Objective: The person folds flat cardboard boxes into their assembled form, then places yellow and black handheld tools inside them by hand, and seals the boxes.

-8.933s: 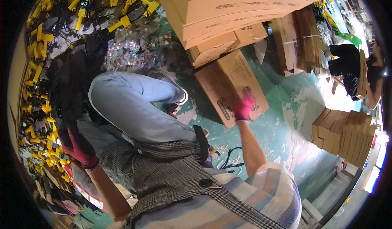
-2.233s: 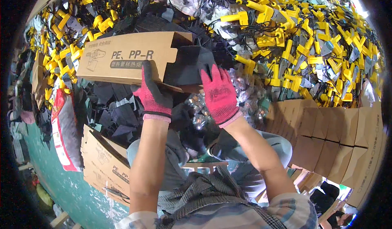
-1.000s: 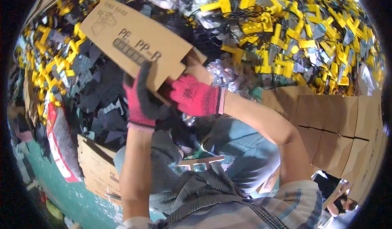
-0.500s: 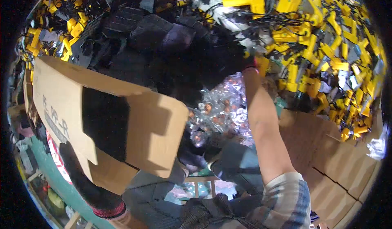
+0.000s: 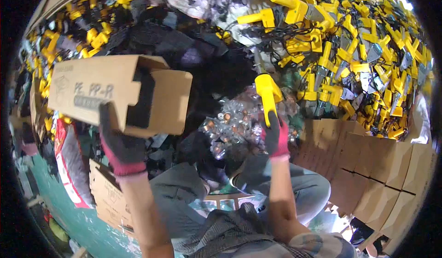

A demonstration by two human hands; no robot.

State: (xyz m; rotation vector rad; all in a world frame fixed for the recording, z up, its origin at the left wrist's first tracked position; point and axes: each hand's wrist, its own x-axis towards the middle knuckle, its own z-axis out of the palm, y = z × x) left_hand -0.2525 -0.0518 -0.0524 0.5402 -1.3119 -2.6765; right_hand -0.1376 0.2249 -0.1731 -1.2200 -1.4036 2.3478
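Observation:
My left hand (image 5: 120, 147), in a black and pink glove, grips the near side of a long brown cardboard box (image 5: 96, 81). The box is held up at the left, tilted, with its end open to the right, its flap folded out and its inside dark. My right hand (image 5: 276, 136), gloved alike, closes around the handle end of a yellow-handled pipe welding iron (image 5: 268, 92). The iron's grey metal end points away from me, toward the dark pile. Below it, between my knees and the pile, lie several clear plastic bags with copper-coloured parts (image 5: 228, 124).
More yellow irons with black cords (image 5: 340, 60) are heaped at the right and far side. Dark flat pieces (image 5: 161, 41) fill the far middle. Brown cartons (image 5: 368, 184) are stacked at the right. A flattened carton (image 5: 108, 196) and a red-and-white sack (image 5: 71, 166) lie at the left.
My right hand has drawn back from the far heap and now shows a yellow iron in it. The box in my left hand has risen away from me and turned more level.

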